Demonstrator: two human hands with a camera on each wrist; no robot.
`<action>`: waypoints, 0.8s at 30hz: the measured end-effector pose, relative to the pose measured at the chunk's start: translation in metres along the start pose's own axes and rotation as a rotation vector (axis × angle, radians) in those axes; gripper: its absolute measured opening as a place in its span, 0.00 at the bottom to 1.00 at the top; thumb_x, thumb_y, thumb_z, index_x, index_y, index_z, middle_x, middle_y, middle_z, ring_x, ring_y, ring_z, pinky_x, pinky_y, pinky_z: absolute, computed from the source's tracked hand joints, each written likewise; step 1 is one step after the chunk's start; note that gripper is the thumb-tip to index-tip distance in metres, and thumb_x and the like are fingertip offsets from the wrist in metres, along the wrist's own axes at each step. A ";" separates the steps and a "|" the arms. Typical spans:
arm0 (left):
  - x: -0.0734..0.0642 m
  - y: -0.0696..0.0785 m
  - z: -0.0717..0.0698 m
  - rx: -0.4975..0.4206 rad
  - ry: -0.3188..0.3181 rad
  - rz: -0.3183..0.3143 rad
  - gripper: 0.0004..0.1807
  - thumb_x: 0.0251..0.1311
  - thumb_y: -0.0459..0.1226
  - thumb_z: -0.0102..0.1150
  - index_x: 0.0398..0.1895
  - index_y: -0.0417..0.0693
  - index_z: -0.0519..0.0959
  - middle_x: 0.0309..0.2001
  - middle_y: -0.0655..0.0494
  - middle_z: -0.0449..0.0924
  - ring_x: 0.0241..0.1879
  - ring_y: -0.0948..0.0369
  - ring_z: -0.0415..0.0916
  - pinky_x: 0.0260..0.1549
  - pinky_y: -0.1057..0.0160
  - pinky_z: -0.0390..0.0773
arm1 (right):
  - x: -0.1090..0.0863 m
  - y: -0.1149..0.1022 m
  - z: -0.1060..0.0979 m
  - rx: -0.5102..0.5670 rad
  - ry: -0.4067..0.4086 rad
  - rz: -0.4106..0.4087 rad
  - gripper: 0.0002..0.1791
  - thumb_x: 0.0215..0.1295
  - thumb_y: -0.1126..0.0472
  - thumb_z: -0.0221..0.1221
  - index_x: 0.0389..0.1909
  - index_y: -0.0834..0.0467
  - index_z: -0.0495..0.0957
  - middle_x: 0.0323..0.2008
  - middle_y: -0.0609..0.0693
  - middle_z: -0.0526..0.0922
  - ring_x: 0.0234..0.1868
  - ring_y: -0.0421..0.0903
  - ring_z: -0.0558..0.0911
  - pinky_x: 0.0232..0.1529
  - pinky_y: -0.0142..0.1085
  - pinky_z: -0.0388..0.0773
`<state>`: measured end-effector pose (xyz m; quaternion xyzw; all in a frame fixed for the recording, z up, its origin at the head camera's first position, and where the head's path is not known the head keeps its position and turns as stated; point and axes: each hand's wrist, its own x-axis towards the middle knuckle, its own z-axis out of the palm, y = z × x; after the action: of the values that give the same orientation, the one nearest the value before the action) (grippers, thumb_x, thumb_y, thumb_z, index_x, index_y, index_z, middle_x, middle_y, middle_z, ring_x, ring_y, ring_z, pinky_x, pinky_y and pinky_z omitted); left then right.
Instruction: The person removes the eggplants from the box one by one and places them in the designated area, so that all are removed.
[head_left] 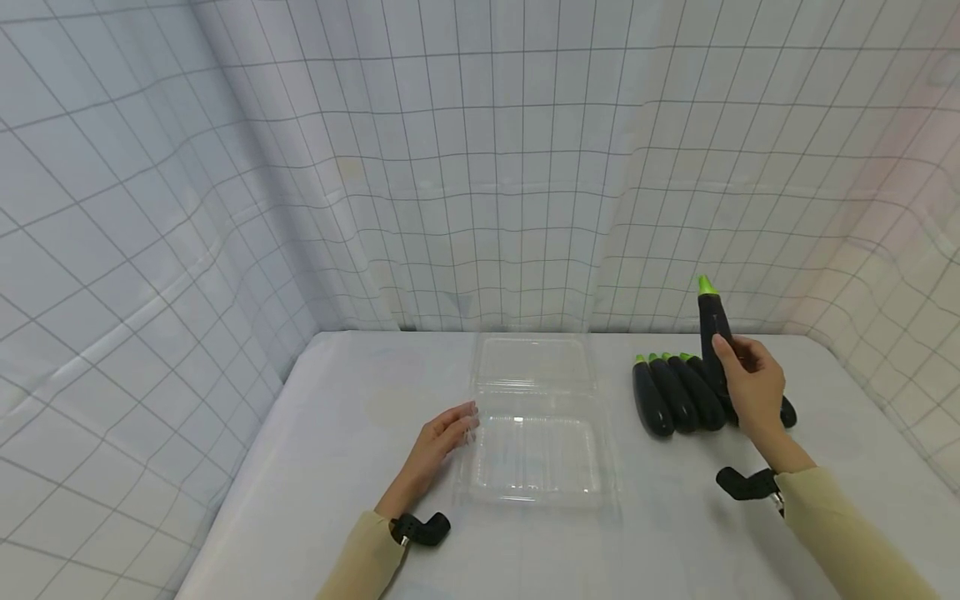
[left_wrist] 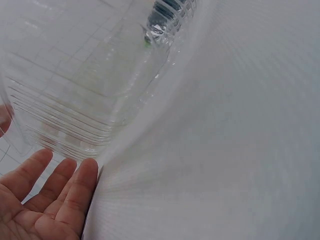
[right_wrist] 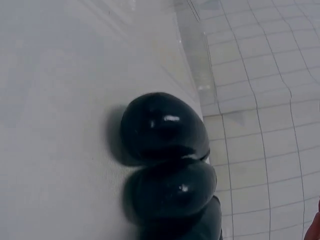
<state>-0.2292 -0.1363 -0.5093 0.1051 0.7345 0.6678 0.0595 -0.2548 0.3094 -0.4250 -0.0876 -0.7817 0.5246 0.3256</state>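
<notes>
My right hand (head_left: 757,390) grips a dark eggplant (head_left: 714,321) with a bright green stem end, raised upright above a row of several like eggplants (head_left: 671,398). The row lies side by side on the table, partly hidden by this hand. In the right wrist view, the rounded ends of the lying eggplants (right_wrist: 165,125) show, while the held one is out of sight. A clear plastic clamshell box (head_left: 536,454) stands with its lid folded back. At its left wall, the extended fingers of my left hand (head_left: 442,437) touch the plastic; the left wrist view shows these fingers (left_wrist: 75,195) against the ridged side.
A white table (head_left: 360,417) carries everything. Behind it and along both sides hang white curtains (head_left: 487,208) with a dark grid pattern. The box lid (head_left: 534,360) lies toward the back edge. Each wrist wears a black camera strap (head_left: 746,483).
</notes>
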 end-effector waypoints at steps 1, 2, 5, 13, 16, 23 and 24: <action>0.000 0.000 0.000 0.001 0.000 0.000 0.25 0.68 0.44 0.52 0.64 0.41 0.69 0.63 0.51 0.69 0.60 0.55 0.67 0.58 0.50 0.67 | 0.002 0.002 -0.002 -0.002 0.017 0.006 0.23 0.63 0.49 0.60 0.49 0.64 0.78 0.33 0.36 0.75 0.32 0.36 0.71 0.30 0.24 0.66; 0.000 0.000 0.000 0.001 -0.001 0.001 0.26 0.68 0.44 0.52 0.65 0.41 0.69 0.64 0.51 0.69 0.60 0.55 0.67 0.58 0.50 0.67 | 0.004 0.003 -0.004 -0.007 0.034 0.012 0.23 0.63 0.49 0.61 0.49 0.63 0.78 0.33 0.36 0.75 0.32 0.35 0.71 0.30 0.24 0.66; 0.000 0.001 0.000 -0.004 -0.002 0.000 0.26 0.68 0.44 0.52 0.65 0.41 0.69 0.64 0.51 0.68 0.60 0.55 0.67 0.57 0.50 0.67 | 0.009 0.009 -0.010 -0.017 0.085 0.039 0.24 0.61 0.48 0.62 0.49 0.62 0.79 0.32 0.34 0.75 0.31 0.35 0.70 0.30 0.24 0.65; -0.001 0.000 0.000 0.009 -0.007 0.011 0.26 0.68 0.45 0.52 0.65 0.41 0.69 0.64 0.51 0.68 0.61 0.55 0.67 0.57 0.52 0.68 | 0.022 0.032 -0.029 -0.128 0.177 0.096 0.29 0.60 0.45 0.62 0.53 0.63 0.78 0.32 0.33 0.69 0.31 0.29 0.66 0.34 0.25 0.62; -0.001 0.000 0.000 0.012 -0.011 0.021 0.26 0.69 0.45 0.51 0.65 0.40 0.68 0.64 0.49 0.67 0.61 0.54 0.66 0.57 0.53 0.68 | 0.027 0.041 -0.038 -0.178 0.164 0.167 0.31 0.61 0.43 0.60 0.56 0.63 0.77 0.34 0.36 0.66 0.31 0.30 0.64 0.33 0.27 0.61; -0.001 -0.001 -0.001 0.010 -0.015 0.026 0.26 0.69 0.44 0.51 0.65 0.39 0.68 0.65 0.48 0.67 0.62 0.52 0.66 0.58 0.50 0.66 | 0.036 0.058 -0.057 -0.316 0.037 0.235 0.33 0.66 0.43 0.53 0.60 0.66 0.71 0.43 0.59 0.71 0.41 0.49 0.67 0.41 0.40 0.62; -0.001 -0.001 -0.001 0.010 -0.013 0.023 0.26 0.69 0.44 0.51 0.65 0.39 0.68 0.65 0.49 0.67 0.62 0.53 0.66 0.58 0.50 0.66 | 0.036 0.061 -0.059 -0.335 0.010 0.247 0.34 0.67 0.43 0.51 0.61 0.67 0.70 0.45 0.62 0.71 0.44 0.53 0.67 0.43 0.44 0.61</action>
<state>-0.2281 -0.1374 -0.5104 0.1183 0.7363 0.6639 0.0561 -0.2595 0.3982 -0.4492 -0.2384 -0.8398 0.4227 0.2433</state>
